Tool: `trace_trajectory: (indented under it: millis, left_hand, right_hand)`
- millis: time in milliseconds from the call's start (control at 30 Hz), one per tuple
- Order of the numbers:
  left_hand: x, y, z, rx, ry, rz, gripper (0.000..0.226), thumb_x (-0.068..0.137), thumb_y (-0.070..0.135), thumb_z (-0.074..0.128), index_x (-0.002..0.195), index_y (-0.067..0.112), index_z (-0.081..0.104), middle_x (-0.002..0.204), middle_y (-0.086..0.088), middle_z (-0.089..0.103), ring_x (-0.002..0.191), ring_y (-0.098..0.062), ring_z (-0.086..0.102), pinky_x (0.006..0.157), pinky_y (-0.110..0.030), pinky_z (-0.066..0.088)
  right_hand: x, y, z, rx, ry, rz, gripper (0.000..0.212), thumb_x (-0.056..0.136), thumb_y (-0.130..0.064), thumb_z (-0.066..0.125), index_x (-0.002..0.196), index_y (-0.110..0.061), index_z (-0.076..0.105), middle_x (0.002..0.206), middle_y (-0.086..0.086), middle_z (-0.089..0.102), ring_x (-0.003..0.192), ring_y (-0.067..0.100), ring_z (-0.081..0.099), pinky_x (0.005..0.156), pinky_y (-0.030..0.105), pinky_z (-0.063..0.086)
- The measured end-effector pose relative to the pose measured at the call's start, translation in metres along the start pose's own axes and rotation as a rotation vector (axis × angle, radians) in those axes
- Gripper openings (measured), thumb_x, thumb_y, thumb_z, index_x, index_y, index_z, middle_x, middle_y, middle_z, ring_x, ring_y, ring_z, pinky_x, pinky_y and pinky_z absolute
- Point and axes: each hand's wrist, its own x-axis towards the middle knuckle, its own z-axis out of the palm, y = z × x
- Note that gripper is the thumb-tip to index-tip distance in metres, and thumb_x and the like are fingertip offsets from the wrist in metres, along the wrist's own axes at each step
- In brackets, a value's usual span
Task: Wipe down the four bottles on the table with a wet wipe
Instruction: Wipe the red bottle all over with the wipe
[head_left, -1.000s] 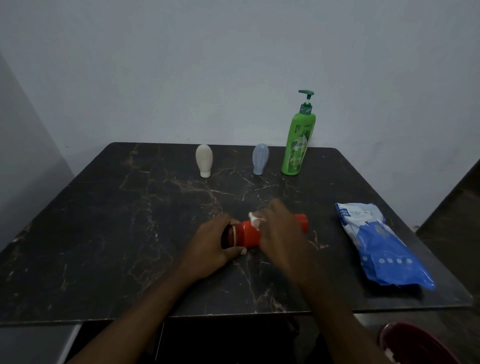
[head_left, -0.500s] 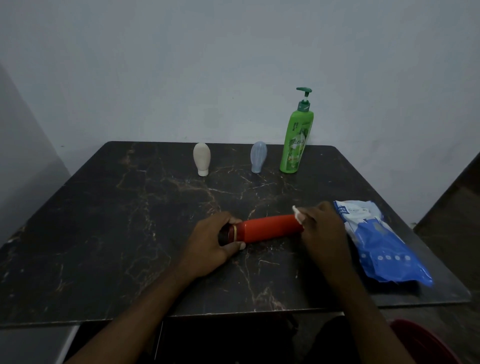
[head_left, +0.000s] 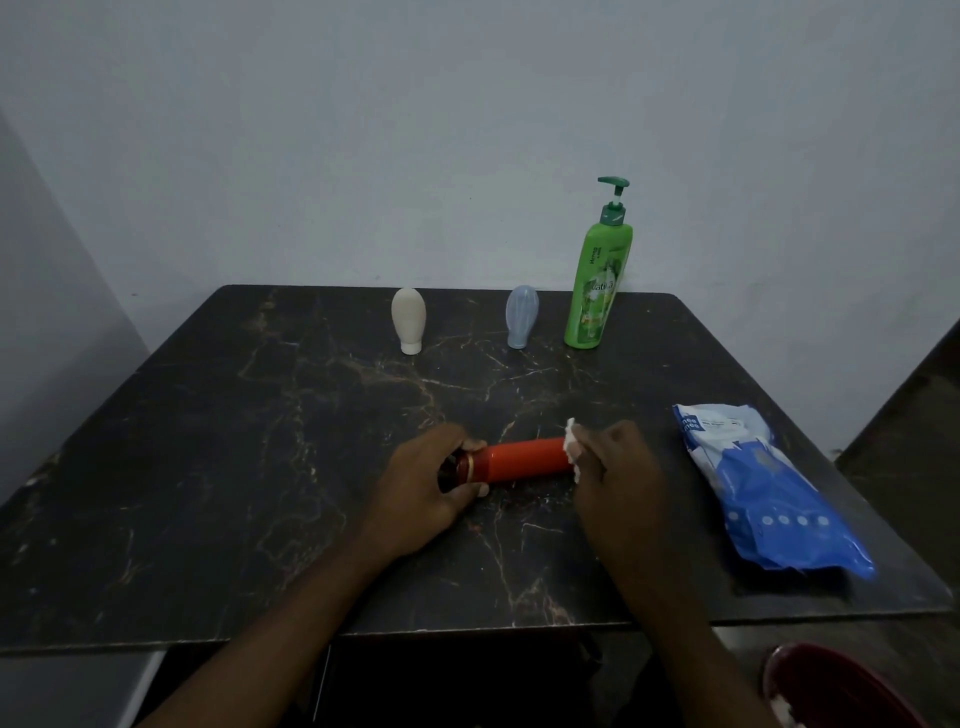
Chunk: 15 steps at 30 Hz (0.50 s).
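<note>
Red cylindrical plastic bottle (head_left: 524, 460) lies sideways on dark marble counter (head_left: 260, 467), left hand (head_left: 415, 493) fingers gripping its cap end to steady it while right hand (head_left: 618, 473) fingers pinch white wet wipe (head_left: 571, 444) against its base.

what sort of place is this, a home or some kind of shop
Most likely a plain room in a home, though that is a guess: a dark marble-look table set against a bare pale wall, with a green pump bottle and a blue wet wipe pack on it.
</note>
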Motion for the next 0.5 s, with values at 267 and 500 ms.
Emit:
trace_trajectory:
  millis: [267,500]
  left_hand:
    - [0.001,-0.004,0.000,0.102,-0.020,0.110,0.033,0.077,0.008,0.080,0.099,0.022,0.059,0.107,0.014,0.055,0.093,-0.003,0.056,0.077,-0.025,0.053]
    - [0.000,-0.006,0.002,0.138,-0.076,0.105,0.035,0.083,0.011,0.076,0.099,0.029,0.050,0.113,0.020,0.047,0.103,-0.001,0.052,0.082,-0.018,0.052]
  right_hand:
    - [-0.015,-0.002,0.008,-0.004,-0.052,-0.174,0.030,0.090,-0.008,0.061,0.119,-0.014,0.064,0.102,0.001,0.056,0.081,0.002,0.050,0.068,0.010,0.037]
    - [0.006,0.011,-0.007,0.000,-0.056,0.180,0.021,0.096,-0.020,0.054,0.114,-0.014,0.064,0.111,0.004,0.055,0.091,0.013,0.056,0.082,0.030,0.051]
